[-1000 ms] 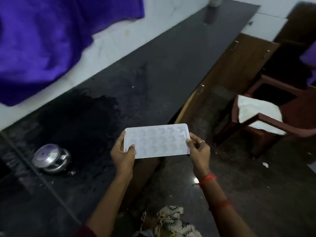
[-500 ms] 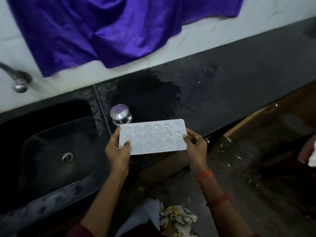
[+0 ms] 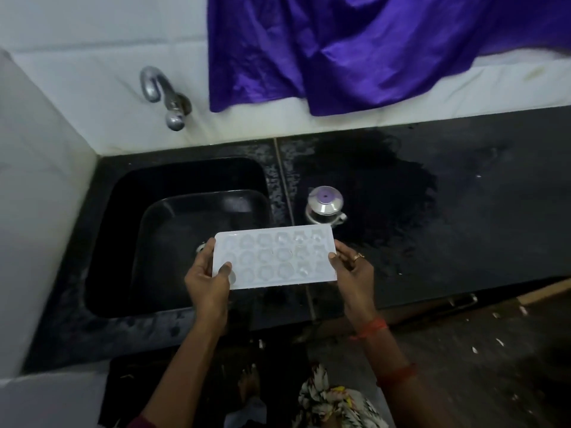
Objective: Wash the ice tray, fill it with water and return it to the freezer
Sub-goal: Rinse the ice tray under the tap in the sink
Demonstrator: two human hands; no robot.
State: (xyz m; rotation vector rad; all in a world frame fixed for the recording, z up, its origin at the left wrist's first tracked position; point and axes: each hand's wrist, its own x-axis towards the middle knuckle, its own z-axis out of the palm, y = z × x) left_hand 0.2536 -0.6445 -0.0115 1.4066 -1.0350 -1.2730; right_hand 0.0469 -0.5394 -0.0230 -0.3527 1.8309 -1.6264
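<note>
A white ice tray [image 3: 275, 259] with several round hollows is held level over the right edge of the black sink [image 3: 173, 230]. My left hand [image 3: 207, 281] grips its left end, thumb on top. My right hand [image 3: 352, 268], with a ring on one finger, pinches its right end. A steel tap [image 3: 163, 95] juts from the white tiled wall above the sink; no water runs from it. The sink drain is partly hidden behind the tray and my left hand.
A small steel pot [image 3: 325, 205] with a lid stands on the wet black counter [image 3: 448, 211] just behind the tray. A purple cloth [image 3: 370, 47] hangs over the wall tiles. A white wall [image 3: 34, 180] closes off the left side of the sink.
The view has swung left from the counter and chair to the sink and tap. The tray, held in both hands the same way, now sits over the sink's right edge.
</note>
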